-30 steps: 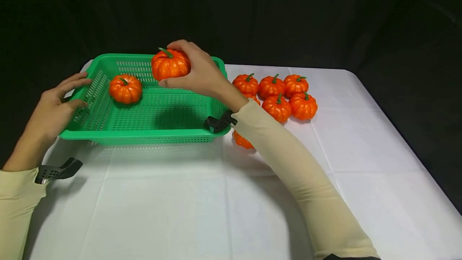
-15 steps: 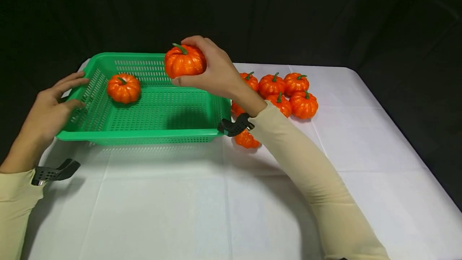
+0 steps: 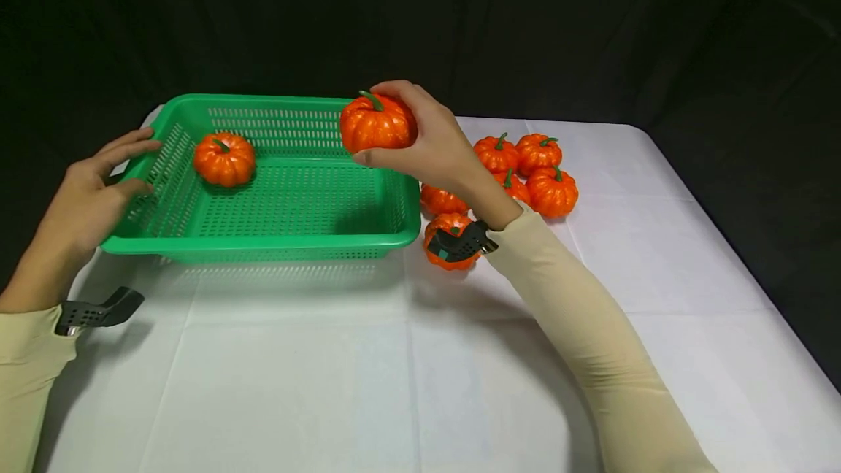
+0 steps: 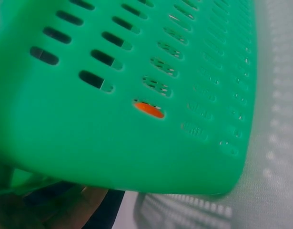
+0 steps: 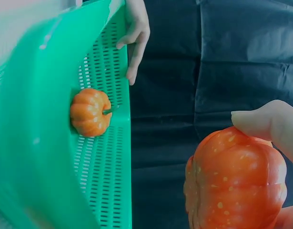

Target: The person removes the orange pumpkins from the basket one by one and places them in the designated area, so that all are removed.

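My right hand (image 3: 436, 141) holds a small orange pumpkin (image 3: 377, 124) with a green stem between thumb and fingers, raised over the far right part of a green plastic basket (image 3: 276, 241). In the right wrist view, the held pumpkin (image 5: 237, 181) is large at lower right, with the thumb on its upper side. Another pumpkin (image 3: 224, 160) sits inside the basket toward its left end. My left hand (image 3: 95, 192) rests at the basket's left rim, fingers loosely extended over it. The left wrist view shows mostly the basket's slotted wall (image 4: 89, 138), with orange through one slot.
Several more pumpkins (image 3: 552, 192) stand grouped on the white tablecloth (image 3: 296, 385), right of the basket, partly hidden behind my right forearm. One pumpkin (image 3: 447, 258) is near the basket's front right corner. A black curtain (image 3: 558, 28) hangs behind the table.
My right hand has moved to the right with the pumpkin, from above the basket's middle to its right end. The left hand stays at the rim, and the pumpkin inside stays in place.
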Motion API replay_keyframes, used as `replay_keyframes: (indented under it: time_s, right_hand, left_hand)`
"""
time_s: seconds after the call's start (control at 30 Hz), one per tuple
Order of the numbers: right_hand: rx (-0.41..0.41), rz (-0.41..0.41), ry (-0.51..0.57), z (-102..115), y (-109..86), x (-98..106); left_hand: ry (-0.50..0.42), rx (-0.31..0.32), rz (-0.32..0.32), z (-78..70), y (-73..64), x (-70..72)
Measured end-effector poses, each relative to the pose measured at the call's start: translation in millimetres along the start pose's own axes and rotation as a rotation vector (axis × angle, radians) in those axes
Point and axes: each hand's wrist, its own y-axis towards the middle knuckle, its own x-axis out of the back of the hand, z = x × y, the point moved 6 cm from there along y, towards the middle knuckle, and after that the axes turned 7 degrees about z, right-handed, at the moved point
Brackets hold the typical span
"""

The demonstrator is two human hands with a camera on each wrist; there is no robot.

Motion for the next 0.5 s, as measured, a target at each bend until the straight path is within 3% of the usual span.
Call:
replay_keyframes:
  time_s: [0.5]
  right_hand:
    - [-0.102, -0.041, -0.036, -12, -32.5, 22]
  left_hand:
    - [0.0, 0.006, 0.008, 1.1, 0.1, -0.6]
